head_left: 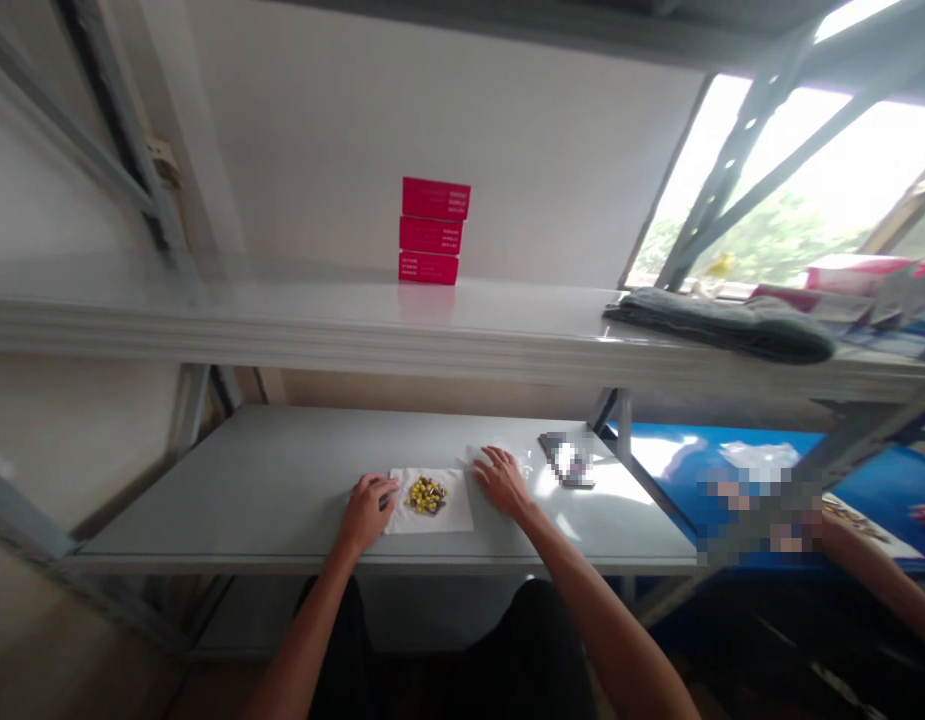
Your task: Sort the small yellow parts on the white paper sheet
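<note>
A small pile of yellow and dark shiny pieces (427, 496) lies on a white sheet (457, 515), cloth or paper, on the grey shelf. My left hand (367, 514) rests at the sheet's left edge with its fingers curled. Something small and dark shows by its fingertips, too indistinct to name. To the right of the sheet, my right hand (502, 482) lies with its fingers spread, touching or just over a clear plastic bag (523, 462). Nothing is visible in its grasp.
A blurred-out phone-like object (568, 462) lies right of my hands. Above runs an upper shelf (304, 315) with stacked red boxes (430, 232) and a folded dark cloth (721, 322). At right, past a metal post, another person's arm (874, 560) reaches over a blue table (661, 455).
</note>
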Demonstrator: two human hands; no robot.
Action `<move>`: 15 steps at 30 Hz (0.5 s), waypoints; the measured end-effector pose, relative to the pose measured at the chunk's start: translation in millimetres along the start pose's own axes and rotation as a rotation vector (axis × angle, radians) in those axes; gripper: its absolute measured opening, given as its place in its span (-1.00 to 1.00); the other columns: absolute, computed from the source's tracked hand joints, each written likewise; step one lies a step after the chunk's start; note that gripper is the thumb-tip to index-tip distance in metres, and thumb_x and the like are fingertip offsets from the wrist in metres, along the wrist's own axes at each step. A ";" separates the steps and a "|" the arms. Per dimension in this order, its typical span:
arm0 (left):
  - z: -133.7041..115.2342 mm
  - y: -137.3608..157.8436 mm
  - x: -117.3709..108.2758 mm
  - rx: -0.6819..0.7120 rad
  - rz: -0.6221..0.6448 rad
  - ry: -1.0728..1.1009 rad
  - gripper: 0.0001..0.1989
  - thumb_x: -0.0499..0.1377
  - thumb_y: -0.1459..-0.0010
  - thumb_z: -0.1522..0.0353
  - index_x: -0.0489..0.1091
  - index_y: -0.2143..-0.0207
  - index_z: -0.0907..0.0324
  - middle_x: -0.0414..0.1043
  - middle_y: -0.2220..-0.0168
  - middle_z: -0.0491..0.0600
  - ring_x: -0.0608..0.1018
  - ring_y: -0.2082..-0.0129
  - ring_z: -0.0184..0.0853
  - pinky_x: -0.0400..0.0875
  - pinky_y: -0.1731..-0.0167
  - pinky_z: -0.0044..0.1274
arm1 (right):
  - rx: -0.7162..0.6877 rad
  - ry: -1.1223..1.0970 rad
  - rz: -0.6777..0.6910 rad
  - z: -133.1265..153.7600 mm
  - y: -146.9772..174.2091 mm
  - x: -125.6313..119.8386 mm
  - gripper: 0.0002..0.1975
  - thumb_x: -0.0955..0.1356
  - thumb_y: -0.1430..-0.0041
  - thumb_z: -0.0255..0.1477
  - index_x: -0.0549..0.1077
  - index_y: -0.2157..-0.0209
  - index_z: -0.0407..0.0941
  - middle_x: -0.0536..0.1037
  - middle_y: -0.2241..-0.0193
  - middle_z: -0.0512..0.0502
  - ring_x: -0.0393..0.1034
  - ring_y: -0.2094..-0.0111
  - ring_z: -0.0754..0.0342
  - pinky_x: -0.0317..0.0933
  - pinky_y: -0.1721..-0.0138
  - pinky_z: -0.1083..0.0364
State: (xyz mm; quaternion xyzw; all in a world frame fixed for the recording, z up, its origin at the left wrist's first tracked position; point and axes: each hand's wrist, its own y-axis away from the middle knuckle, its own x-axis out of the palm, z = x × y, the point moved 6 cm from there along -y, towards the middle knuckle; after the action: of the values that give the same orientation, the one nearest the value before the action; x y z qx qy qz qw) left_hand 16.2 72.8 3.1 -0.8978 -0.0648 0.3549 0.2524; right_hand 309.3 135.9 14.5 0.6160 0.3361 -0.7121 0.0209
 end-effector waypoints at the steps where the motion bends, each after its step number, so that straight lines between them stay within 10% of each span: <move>1: 1.2 -0.3 0.4 0.002 0.002 -0.004 -0.73 0.17 -0.10 0.40 0.59 0.17 0.03 0.60 0.12 0.04 0.49 0.00 -0.08 0.39 -0.08 -0.21 | -0.003 -0.003 -0.026 -4.2 4.7 -4.0 -0.71 0.27 -0.32 -0.50 0.59 0.07 -0.05 0.44 -0.12 -0.28 0.24 -0.17 -0.18 0.13 -0.18 -0.19; 15: -0.4 -5.1 -6.5 0.082 -0.095 -0.077 -0.74 0.12 -0.13 0.31 0.52 0.17 0.12 0.56 0.08 0.09 0.50 0.02 -0.08 0.35 -0.10 -0.20 | 0.053 -0.153 -0.469 48.3 39.4 -45.2 -0.73 0.18 -0.31 -0.61 0.48 0.21 -0.13 0.53 0.21 -0.18 0.33 0.17 -0.02 0.23 0.09 0.02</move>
State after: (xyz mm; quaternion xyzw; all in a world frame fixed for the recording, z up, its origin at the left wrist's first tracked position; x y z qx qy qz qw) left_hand 12.0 75.1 9.8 -0.8683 -0.1025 0.3794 0.3028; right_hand 295.9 63.8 37.7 0.4659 0.4485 -0.7506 -0.1356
